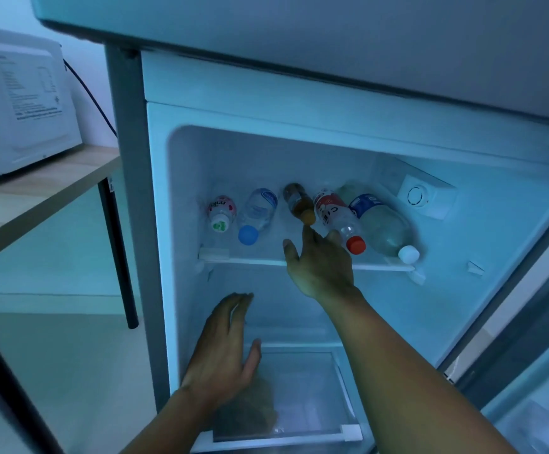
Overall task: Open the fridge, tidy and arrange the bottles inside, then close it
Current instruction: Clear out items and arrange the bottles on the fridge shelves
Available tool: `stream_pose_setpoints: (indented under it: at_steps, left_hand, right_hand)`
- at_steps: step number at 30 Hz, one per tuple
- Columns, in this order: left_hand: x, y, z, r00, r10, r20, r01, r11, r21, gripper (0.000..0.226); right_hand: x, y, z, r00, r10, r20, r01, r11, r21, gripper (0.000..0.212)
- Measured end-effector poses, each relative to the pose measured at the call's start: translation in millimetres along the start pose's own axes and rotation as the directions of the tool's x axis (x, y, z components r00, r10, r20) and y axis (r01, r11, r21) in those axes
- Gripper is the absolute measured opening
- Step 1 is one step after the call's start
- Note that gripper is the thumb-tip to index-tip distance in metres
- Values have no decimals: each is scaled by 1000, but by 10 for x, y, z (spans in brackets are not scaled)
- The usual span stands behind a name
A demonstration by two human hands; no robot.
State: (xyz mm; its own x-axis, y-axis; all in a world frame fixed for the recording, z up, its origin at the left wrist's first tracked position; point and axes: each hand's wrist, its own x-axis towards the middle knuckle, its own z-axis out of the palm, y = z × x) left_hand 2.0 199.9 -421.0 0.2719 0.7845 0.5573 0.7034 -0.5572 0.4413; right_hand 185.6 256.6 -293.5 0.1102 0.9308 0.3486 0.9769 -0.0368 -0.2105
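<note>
The fridge stands open, its upper shelf (250,261) holding several bottles lying on their sides, caps toward me. From left: a small bottle with a pink label (221,212), a clear bottle with a blue cap (257,214), a small brown bottle (300,204), a red-labelled bottle with a red cap (340,219), and a large bottle with a white cap (383,226). My right hand (320,263) reaches over the shelf edge with fingers spread, one fingertip at the brown bottle's cap. My left hand (224,352) hovers flat and relaxed in front of the lower compartment, holding nothing.
The fridge door (535,381) hangs open at the right. A glass-covered drawer (315,388) sits at the fridge's bottom. A thermostat dial (418,195) is on the right inner wall. To the left, a white microwave (21,103) stands on a wooden table (37,191).
</note>
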Motion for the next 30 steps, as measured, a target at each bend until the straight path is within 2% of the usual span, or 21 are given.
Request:
stream_pose_setpoints:
  at_steps: [3, 7, 12, 15, 20, 24, 30]
  left_hand:
    - [282, 137, -165, 995, -7, -102, 12, 999, 48, 73]
    - [400, 202, -373, 989, 4, -150, 23, 984, 178, 75]
    - [501, 217, -432, 998, -42, -41, 54, 921, 387, 90]
    - [542, 213, -447, 996, -86, 39, 64, 916, 395, 92]
    - [602, 216, -587, 987, -108, 122, 49, 911, 410, 101]
    - [507, 309, -591, 976, -127, 176, 42, 907, 419, 105]
    - [355, 414, -567, 967, -153, 203, 56, 908, 416, 105]
  right_hand:
    - [-74, 39, -3, 1000, -5, 12, 5, 1000, 21, 51]
    - [-265, 63, -61, 997, -48, 66, 44, 997, 64, 48]
    - [-590, 184, -122, 983, -119, 139, 96, 983, 159, 64]
    - [-788, 257, -130, 987, -106, 124, 81, 978, 190, 68]
    - [-1103, 252, -327, 996, -56, 69, 41, 979, 199, 58]
    - [-1530, 385, -361, 994, 64, 88, -79, 980, 182, 42]
    - [-2088, 627, -404, 981, 143, 129, -160, 977, 139, 41]
